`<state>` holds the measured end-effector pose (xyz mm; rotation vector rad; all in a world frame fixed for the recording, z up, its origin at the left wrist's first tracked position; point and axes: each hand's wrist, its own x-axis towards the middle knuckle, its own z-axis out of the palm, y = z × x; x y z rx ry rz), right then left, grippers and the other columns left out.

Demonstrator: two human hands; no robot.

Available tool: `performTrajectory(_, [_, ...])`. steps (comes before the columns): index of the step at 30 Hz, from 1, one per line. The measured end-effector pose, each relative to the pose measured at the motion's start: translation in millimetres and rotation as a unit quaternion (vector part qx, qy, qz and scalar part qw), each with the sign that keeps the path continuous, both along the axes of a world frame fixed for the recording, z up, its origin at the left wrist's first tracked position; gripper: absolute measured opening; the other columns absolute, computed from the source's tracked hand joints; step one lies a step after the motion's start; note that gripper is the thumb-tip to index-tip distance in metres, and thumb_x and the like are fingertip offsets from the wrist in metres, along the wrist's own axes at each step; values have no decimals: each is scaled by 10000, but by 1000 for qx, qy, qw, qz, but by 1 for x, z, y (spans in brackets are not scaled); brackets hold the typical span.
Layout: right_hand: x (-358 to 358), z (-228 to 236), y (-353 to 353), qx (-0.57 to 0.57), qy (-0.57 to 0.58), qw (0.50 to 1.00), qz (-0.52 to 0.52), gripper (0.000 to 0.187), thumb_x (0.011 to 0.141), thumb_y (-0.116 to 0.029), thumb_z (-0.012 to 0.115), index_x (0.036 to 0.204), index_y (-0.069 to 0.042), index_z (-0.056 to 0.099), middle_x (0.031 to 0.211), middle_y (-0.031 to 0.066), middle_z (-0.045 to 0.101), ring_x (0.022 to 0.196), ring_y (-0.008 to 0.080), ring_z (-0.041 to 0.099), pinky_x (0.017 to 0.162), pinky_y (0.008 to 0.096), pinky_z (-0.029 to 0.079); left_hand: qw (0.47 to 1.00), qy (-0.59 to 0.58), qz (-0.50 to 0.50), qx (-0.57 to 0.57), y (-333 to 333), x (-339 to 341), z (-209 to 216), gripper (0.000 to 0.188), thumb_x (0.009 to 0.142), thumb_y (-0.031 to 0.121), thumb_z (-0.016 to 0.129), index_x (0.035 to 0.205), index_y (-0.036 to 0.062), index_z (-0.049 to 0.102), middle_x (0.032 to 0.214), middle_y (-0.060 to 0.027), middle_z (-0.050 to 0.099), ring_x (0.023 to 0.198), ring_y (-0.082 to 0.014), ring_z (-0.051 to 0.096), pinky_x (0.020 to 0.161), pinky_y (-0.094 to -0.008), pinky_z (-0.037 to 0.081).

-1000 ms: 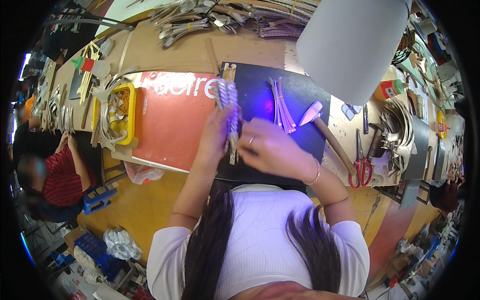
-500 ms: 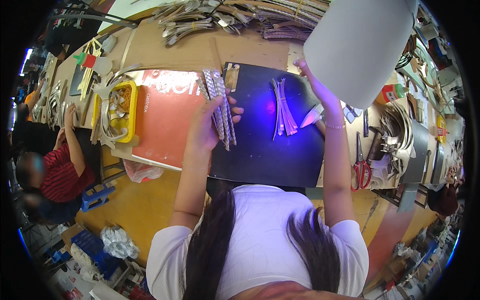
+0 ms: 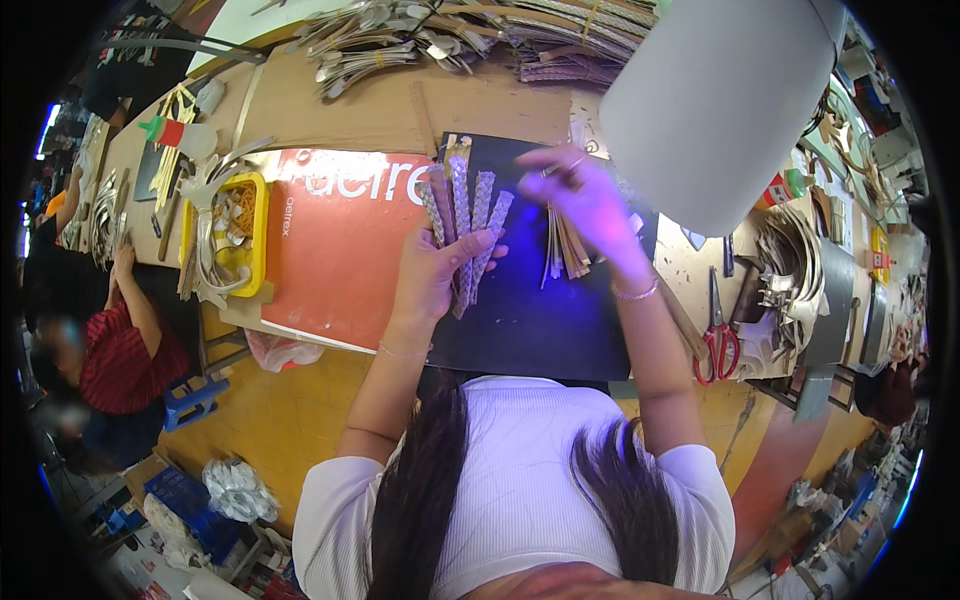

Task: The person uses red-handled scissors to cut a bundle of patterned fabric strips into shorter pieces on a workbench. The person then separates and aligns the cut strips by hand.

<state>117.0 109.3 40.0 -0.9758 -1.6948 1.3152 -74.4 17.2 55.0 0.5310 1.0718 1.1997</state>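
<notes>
Left hand (image 3: 440, 265): gripping braided strips (image 3: 461, 195) between thumb and fingers
Braided strips: fanned out, jutting past the left hand at both ends
Right hand (image 3: 592, 208): blurred; cannot tell whether it grips anything
Thin-strip bundle (image 3: 568, 256): on black mat (image 3: 530, 335), partly behind the right hand

On the red board (image 3: 340, 265), large white letters (image 3: 365, 178) are printed along the far edge; their right end is hidden behind the braided strips (image 3: 460, 190). A smaller white word (image 3: 286, 220) is set sideways near its left edge. Elsewhere, no text can be read clearly.
</notes>
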Motion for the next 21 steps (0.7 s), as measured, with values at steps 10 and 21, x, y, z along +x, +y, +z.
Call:
performTrajectory(10, [-32,18,-40,-209,81,975,-4,309,807,-242,731,878,36,616,842,20,544,650,74,560,577,219,479,996,-89,7,26,-4,12,-5,266,850,112,671,1068,-16,588,940,-92,665,756,-170,672,619,-268,565])
performTrajectory(21, [-37,20,-52,-167,118,974,-101,270,785,-248,746,874,-20,631,652,-17,556,578,50,564,484,197,477,996,-80,-34,24,-8,14,-14,276,805,16,696,1061,0,595,926,-74,653,789,-143,640,696,-309,570])
